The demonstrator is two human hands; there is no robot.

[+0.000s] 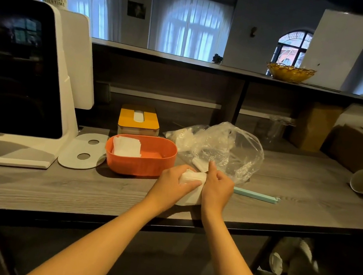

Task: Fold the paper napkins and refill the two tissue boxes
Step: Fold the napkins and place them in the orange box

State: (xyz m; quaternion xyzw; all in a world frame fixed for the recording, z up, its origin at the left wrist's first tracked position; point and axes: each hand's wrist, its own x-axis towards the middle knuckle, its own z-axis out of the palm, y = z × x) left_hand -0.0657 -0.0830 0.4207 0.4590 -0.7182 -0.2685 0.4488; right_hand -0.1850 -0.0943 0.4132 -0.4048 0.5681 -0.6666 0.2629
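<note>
A grey wooden counter (49, 187) stands in a dim room with curtained windows. On it are two tissue boxes: one open orange box (140, 157) with folded napkins (126, 147) inside, and one yellow-lidded box (139, 120) behind it. Both hands hold one white napkin (192, 182) between them: the left hand (174, 181) grips its left side, the right hand (216, 187) pinches its right edge. One clear plastic bag (225, 151) lies just behind.

orange box (139, 164) | yellow lid (139, 116) | white napkins (126, 147) | mint clip (256, 194) — grey woodgrain counter (49, 187)

2 tissue boxes (141, 154) (139, 120), 1 bag (226, 149)
</note>
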